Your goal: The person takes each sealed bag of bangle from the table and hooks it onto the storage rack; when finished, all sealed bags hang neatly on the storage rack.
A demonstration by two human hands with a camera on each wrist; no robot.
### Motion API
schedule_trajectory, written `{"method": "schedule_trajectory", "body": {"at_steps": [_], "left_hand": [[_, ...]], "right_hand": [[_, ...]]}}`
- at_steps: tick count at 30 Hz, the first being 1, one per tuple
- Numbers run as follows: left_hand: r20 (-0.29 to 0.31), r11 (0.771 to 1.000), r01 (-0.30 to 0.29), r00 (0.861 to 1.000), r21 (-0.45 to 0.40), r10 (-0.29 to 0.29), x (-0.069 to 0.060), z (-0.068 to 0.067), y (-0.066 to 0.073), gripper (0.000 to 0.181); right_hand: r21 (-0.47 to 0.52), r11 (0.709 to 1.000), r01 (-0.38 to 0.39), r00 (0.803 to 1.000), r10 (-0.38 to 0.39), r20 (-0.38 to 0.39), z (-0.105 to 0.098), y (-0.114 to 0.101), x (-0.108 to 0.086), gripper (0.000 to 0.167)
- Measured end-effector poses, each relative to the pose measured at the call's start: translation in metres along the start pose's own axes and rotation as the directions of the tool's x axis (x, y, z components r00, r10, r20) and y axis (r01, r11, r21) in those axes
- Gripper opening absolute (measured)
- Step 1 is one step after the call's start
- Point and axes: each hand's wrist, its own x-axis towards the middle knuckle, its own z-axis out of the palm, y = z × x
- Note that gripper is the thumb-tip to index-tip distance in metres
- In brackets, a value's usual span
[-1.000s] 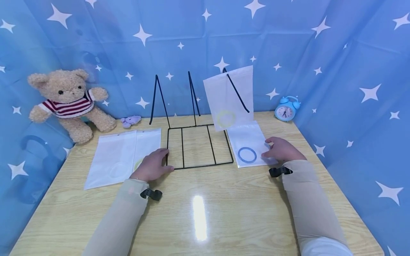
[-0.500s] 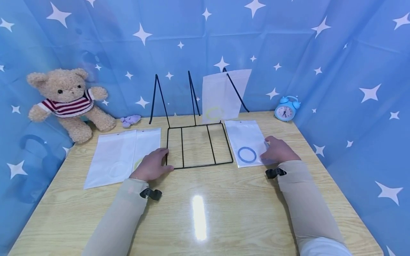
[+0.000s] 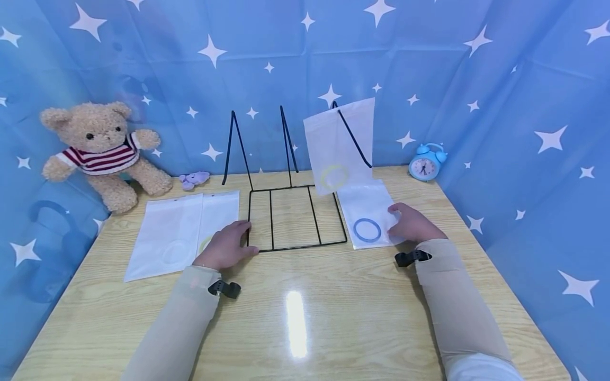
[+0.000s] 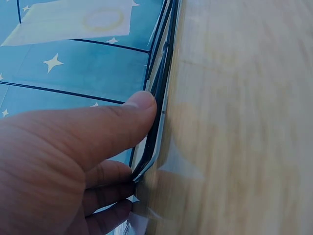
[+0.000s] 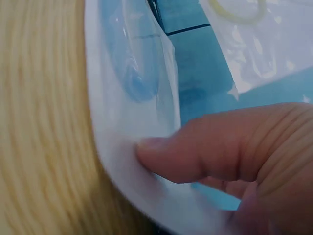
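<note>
In the head view a black wire display rack (image 3: 297, 246) stands on the table, its hooks rising at the back. My left hand (image 3: 226, 246) grips its near left corner; the left wrist view shows the thumb against the wire (image 4: 159, 110) and the fingers around the corner. To the right lies a translucent white bag (image 3: 364, 198) with a blue ring (image 3: 367, 230). My right hand (image 3: 413, 222) pinches this bag's right edge; in the right wrist view the thumb presses on the plastic, which bends upward. Another bag (image 3: 333, 140), with a yellow ring (image 3: 334, 178), hangs tilted on the right hook.
Two more white bags (image 3: 164, 233) with rings lie left of the rack. A teddy bear (image 3: 102, 148) and a small purple toy (image 3: 194, 180) sit at the back left. A blue alarm clock (image 3: 425, 164) stands back right, before the starry curtain (image 3: 524, 132).
The hanging bag swings to the left and back to the right. My right hand has shifted slightly left at the bag's edge. My left hand stays at the rack's corner.
</note>
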Motion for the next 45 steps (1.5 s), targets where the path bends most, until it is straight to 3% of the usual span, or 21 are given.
{"method": "schedule_trajectory", "body": {"at_steps": [7, 14, 20, 29, 31, 33, 36, 41, 45], "left_hand": [[0.003, 1.000, -0.003, 1.000, -0.004, 0.003, -0.001, 0.001, 0.001, 0.080], [0.014, 1.000, 0.008, 1.000, 0.007, -0.008, 0.001, 0.001, -0.001, 0.080], [0.007, 1.000, 0.000, 1.000, 0.010, 0.000, 0.003, 0.000, -0.004, 0.080], [0.004, 1.000, -0.006, 1.000, 0.012, 0.006, 0.002, 0.001, -0.003, 0.081], [0.005, 1.000, -0.007, 1.000, 0.012, 0.007, 0.002, 0.001, -0.003, 0.081], [0.006, 1.000, -0.006, 1.000, 0.011, 0.006, 0.002, 0.000, -0.002, 0.081], [0.007, 1.000, -0.004, 1.000, 0.009, 0.004, 0.002, 0.000, -0.001, 0.081], [0.006, 1.000, 0.000, 1.000, 0.014, 0.000, 0.002, 0.001, -0.002, 0.081], [0.006, 1.000, 0.004, 1.000, 0.010, -0.004, 0.003, 0.002, -0.003, 0.081]], "right_hand": [[0.126, 0.986, 0.110, 0.993, -0.113, 0.021, -0.006, 0.010, 0.002, 0.056], [0.214, 0.973, 0.085, 0.996, -0.091, 0.020, -0.008, 0.022, 0.010, 0.061], [0.328, 0.940, 0.098, 0.993, -0.115, 0.030, -0.005, 0.033, 0.020, 0.067], [0.446, 0.887, 0.117, 0.990, -0.142, 0.023, -0.007, 0.043, 0.021, 0.066], [0.509, 0.852, 0.120, 0.987, -0.157, 0.031, -0.007, 0.046, 0.022, 0.066], [0.593, 0.797, 0.118, 0.983, -0.178, 0.044, -0.007, 0.049, 0.023, 0.067], [0.735, 0.672, 0.095, 0.975, -0.210, 0.066, -0.006, 0.052, 0.024, 0.068], [0.870, 0.486, 0.083, 0.957, -0.283, 0.067, -0.006, 0.054, 0.023, 0.064], [0.920, 0.383, 0.077, 0.942, -0.331, 0.059, -0.008, 0.053, 0.020, 0.060]]}}
